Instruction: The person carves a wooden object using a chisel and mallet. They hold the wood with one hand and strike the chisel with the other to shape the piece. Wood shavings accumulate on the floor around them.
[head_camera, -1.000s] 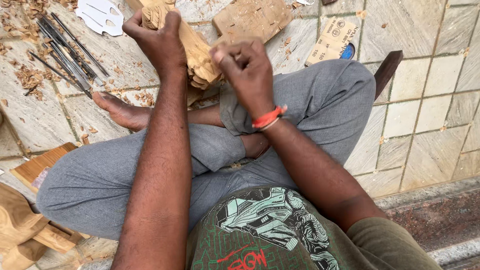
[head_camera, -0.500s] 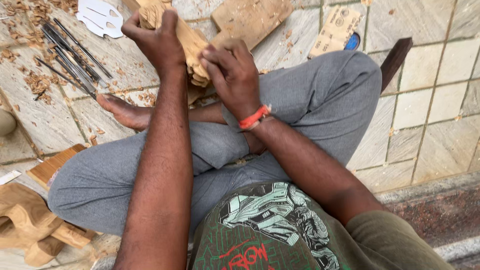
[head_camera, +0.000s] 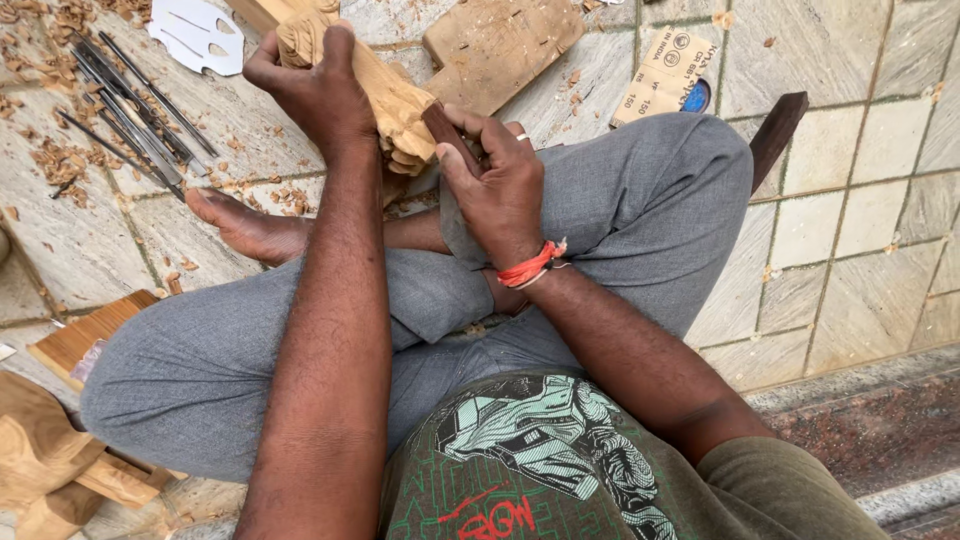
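Left hand (head_camera: 310, 85) is closing its grip around the upper end of the wooden carving (head_camera: 385, 95), holding it above the crossed legs. Right hand (head_camera: 497, 185) is gripping a dark-handled chisel (head_camera: 450, 137), pressing against the carving's lower end. Metal carving tools (head_camera: 130, 115) are lying on the tiled floor (head_camera: 860, 170).

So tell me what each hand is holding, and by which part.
Left hand grips the wooden carving around its upper end. Right hand holds a dark-handled tool by its handle, against the carving.

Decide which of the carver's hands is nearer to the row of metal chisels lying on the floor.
Left. The left hand grips the wooden carving just right of the metal chisels. The right hand, holding a dark-handled tool, sits farther right, beyond the carving.
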